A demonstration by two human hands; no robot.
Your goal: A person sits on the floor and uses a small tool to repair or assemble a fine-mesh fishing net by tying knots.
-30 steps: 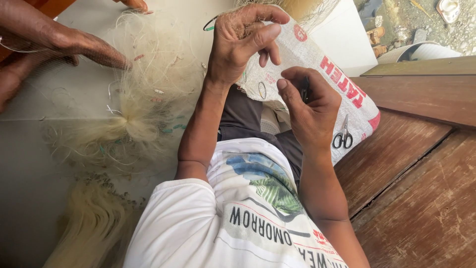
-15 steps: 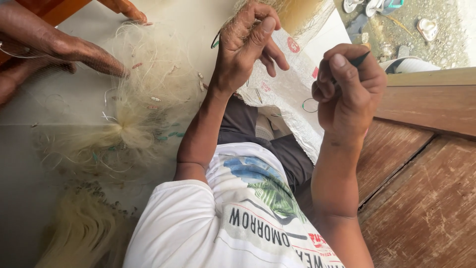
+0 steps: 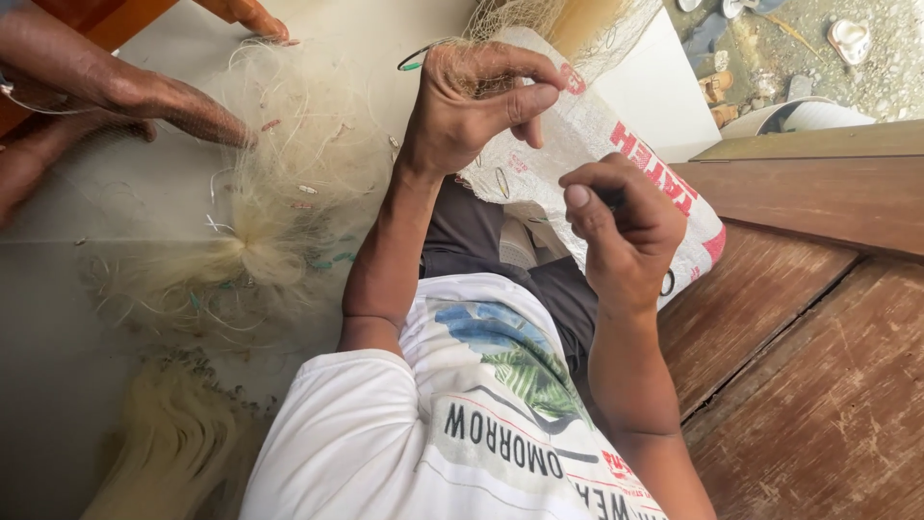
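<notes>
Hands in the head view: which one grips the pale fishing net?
The left hand, raised with fine net strands bunched over its fingers. The right hand is closed on a small dark tool, and another person's hand rests on the heaped net.

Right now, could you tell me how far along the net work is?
Possibly done: a gathered bundle of pale net. In hand: the left hand pinches mesh, the right hand grips a small dark tool. Left: a loose tangled pile touched by another person's hand.

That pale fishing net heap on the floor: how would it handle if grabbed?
The fishing net likely goes limp: its fine strands lie collapsed and tangled. Probably light, being thin and see-through. Loose loops would likely snag; some already hang from the left hand.
</notes>
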